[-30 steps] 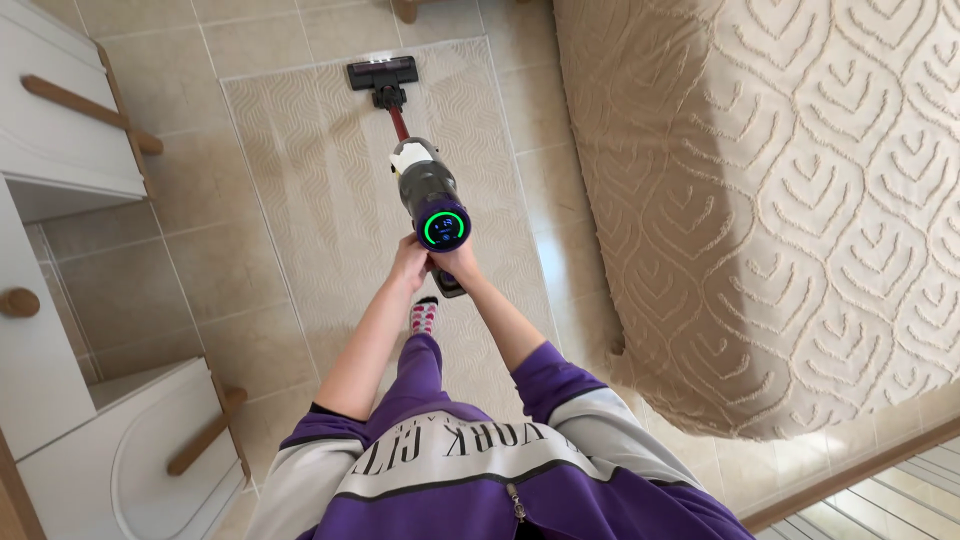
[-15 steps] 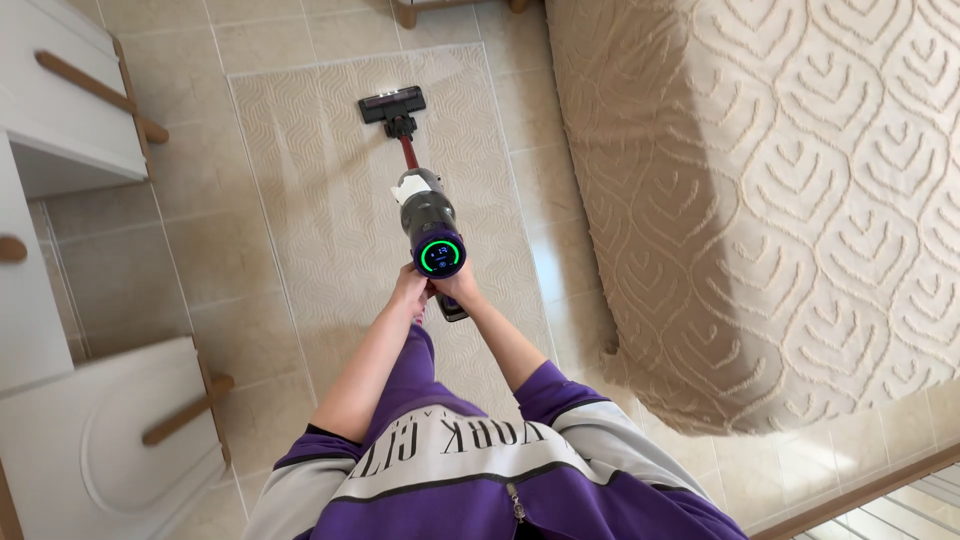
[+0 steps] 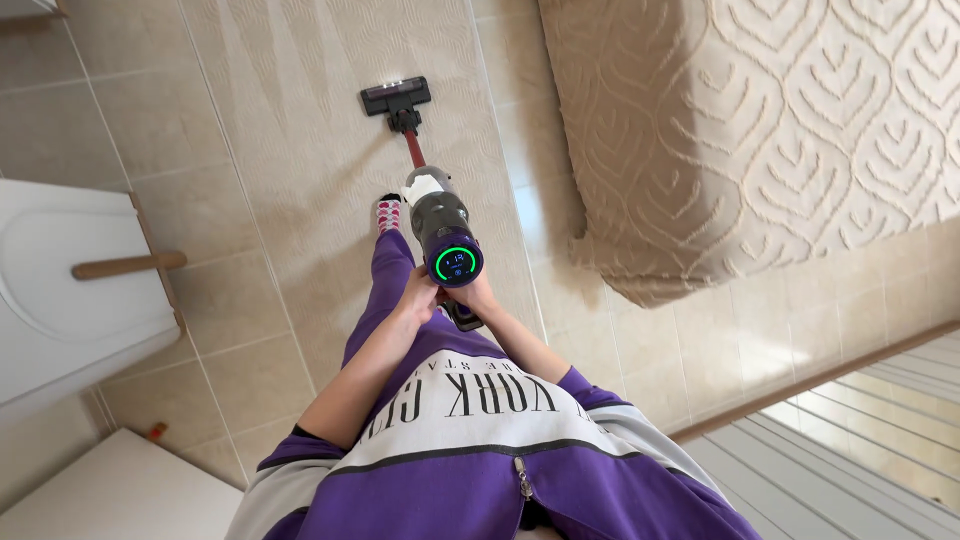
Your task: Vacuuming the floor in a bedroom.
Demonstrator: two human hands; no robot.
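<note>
Drawer (image 3: pixel 90 300) sits far left, then your left hand (image 3: pixel 420 298) and right hand (image 3: pixel 475 297), both wrapped tight round the vacuum (image 3: pixel 443 235) handle. Its head (image 3: pixel 395 96) rests on the rug (image 3: pixel 300 130); bedspread (image 3: pixel 760 130) hangs on the right.

vacuum head (image 3: pixel 396 97) on rug (image 3: pixel 300 120) ahead, bed (image 3: pixel 760 130) right, white drawer (image 3: pixel 70 270) left

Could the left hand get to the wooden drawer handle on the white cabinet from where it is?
Probably not without letting go: the left hand grips the vacuum beside the right hand, and the drawer handle sits well off across open floor tiles.
</note>
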